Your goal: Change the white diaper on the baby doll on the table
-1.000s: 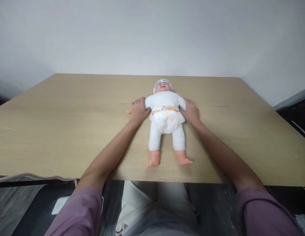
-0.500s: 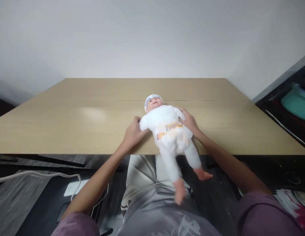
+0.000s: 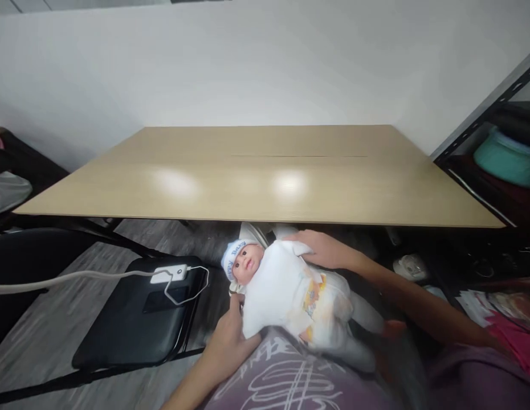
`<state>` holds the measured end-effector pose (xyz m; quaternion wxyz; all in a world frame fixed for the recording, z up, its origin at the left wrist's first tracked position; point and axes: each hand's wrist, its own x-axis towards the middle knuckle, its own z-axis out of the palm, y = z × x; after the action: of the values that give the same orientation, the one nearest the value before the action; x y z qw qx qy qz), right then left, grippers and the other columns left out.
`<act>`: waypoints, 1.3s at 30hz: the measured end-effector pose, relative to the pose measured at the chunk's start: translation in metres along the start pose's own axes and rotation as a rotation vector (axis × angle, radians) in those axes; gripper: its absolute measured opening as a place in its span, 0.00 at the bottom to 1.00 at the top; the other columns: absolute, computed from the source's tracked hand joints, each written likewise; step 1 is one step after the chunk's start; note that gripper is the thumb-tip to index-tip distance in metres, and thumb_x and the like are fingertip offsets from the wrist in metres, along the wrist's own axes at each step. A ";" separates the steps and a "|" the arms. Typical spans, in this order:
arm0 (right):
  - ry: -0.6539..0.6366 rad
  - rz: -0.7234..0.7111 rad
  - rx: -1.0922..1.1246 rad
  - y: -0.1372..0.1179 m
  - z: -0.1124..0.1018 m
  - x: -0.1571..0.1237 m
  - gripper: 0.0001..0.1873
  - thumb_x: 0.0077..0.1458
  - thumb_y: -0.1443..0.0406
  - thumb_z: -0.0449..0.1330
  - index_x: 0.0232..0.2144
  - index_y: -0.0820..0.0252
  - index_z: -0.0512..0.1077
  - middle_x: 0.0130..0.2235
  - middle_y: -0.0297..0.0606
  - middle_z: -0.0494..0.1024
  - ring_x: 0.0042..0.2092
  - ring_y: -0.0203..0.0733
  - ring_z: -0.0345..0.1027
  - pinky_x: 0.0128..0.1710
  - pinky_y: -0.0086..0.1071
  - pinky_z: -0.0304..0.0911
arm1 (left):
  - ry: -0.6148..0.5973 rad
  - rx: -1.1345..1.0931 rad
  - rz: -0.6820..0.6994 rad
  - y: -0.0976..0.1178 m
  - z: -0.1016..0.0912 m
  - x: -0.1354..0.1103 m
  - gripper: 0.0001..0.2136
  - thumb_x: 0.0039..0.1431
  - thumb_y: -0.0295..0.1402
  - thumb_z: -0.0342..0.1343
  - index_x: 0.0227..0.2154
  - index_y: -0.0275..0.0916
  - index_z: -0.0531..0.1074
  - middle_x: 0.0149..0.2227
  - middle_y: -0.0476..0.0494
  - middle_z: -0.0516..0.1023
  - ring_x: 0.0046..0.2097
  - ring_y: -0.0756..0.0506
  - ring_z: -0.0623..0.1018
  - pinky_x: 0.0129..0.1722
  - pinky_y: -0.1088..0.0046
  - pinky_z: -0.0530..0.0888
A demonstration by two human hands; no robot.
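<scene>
A baby doll [image 3: 273,285] in a white top, a printed diaper and a white-and-blue cap lies tilted across my lap, below the table's front edge. Its head points to the upper left and its legs, blurred, to the lower right. My left hand [image 3: 231,336] grips the doll's side near the shoulder, thumb on the white top. Around the doll's other arm my right hand [image 3: 322,247] is closed, close under the table edge. The doll's back and some of my fingers are hidden.
The wooden table [image 3: 231,199] stands ahead against a white wall. On the left, a black chair [image 3: 119,330] bears a white power bank [image 3: 168,274] with cables and a dark phone [image 3: 166,300]. A shelf with a teal container [image 3: 504,156] is at the right.
Both hands have drawn the doll off the tabletop, back toward my body and down to my lap. It has turned, its head now to the left. The camera view has shifted too.
</scene>
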<state>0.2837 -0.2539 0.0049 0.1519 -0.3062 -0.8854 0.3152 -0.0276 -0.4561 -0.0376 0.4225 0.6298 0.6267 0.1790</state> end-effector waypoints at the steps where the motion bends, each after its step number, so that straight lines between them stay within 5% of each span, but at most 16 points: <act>1: -0.040 0.041 -0.031 0.006 0.010 0.000 0.34 0.63 0.66 0.60 0.70 0.45 0.76 0.67 0.40 0.81 0.65 0.56 0.77 0.68 0.53 0.69 | -0.020 -0.011 -0.021 -0.002 0.000 -0.001 0.23 0.58 0.38 0.61 0.54 0.49 0.60 0.51 0.39 0.84 0.49 0.31 0.86 0.52 0.51 0.80; 7: -0.130 0.168 0.036 0.032 0.039 -0.006 0.17 0.70 0.59 0.59 0.52 0.48 0.87 0.52 0.43 0.89 0.53 0.54 0.81 0.59 0.48 0.74 | -0.061 0.053 -0.100 -0.006 -0.005 0.009 0.26 0.69 0.53 0.58 0.60 0.43 0.64 0.50 0.32 0.86 0.51 0.27 0.86 0.52 0.50 0.79; 10: -0.077 0.245 0.108 0.028 0.031 -0.020 0.17 0.70 0.52 0.61 0.49 0.49 0.87 0.46 0.40 0.88 0.42 0.48 0.79 0.46 0.42 0.74 | 0.048 0.335 0.002 0.008 -0.015 0.010 0.27 0.70 0.59 0.55 0.54 0.40 0.73 0.49 0.25 0.84 0.52 0.21 0.83 0.52 0.44 0.76; 13: -0.059 0.337 0.190 0.028 0.025 -0.032 0.21 0.66 0.46 0.66 0.49 0.51 0.87 0.44 0.38 0.87 0.36 0.44 0.74 0.37 0.37 0.70 | 0.149 0.462 0.181 0.037 -0.028 0.025 0.25 0.73 0.56 0.54 0.57 0.42 0.76 0.60 0.25 0.81 0.59 0.21 0.79 0.58 0.41 0.73; 18: 0.012 0.426 0.247 0.035 0.035 -0.040 0.21 0.65 0.47 0.66 0.49 0.52 0.86 0.44 0.37 0.87 0.36 0.42 0.72 0.38 0.37 0.68 | -0.131 0.169 0.628 0.076 -0.018 0.097 0.18 0.79 0.46 0.54 0.63 0.47 0.74 0.61 0.37 0.80 0.62 0.33 0.78 0.64 0.51 0.72; 22: 0.070 0.468 0.277 0.038 0.040 -0.044 0.19 0.64 0.51 0.66 0.49 0.55 0.85 0.37 0.35 0.84 0.34 0.41 0.71 0.35 0.35 0.66 | -0.229 0.065 0.723 0.077 0.008 0.136 0.14 0.78 0.45 0.56 0.56 0.44 0.78 0.55 0.37 0.81 0.57 0.35 0.78 0.62 0.54 0.73; 33: 0.248 0.493 0.110 0.074 0.045 -0.047 0.13 0.65 0.56 0.64 0.43 0.55 0.85 0.38 0.40 0.86 0.37 0.46 0.76 0.41 0.40 0.71 | -0.188 -0.232 0.660 0.061 0.002 0.119 0.12 0.79 0.41 0.58 0.49 0.40 0.81 0.47 0.40 0.83 0.48 0.43 0.79 0.54 0.64 0.74; 39: 0.005 0.269 0.223 0.028 0.033 -0.033 0.19 0.73 0.51 0.61 0.58 0.48 0.82 0.60 0.41 0.84 0.61 0.55 0.77 0.60 0.48 0.74 | -0.601 -0.373 0.626 0.037 -0.028 0.106 0.11 0.74 0.40 0.66 0.50 0.38 0.82 0.48 0.38 0.85 0.44 0.46 0.81 0.46 0.68 0.77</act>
<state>0.3061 -0.2731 -0.0406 0.1438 -0.4040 -0.7955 0.4282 -0.0093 -0.3427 -0.0253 0.6167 0.7258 0.2139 0.2172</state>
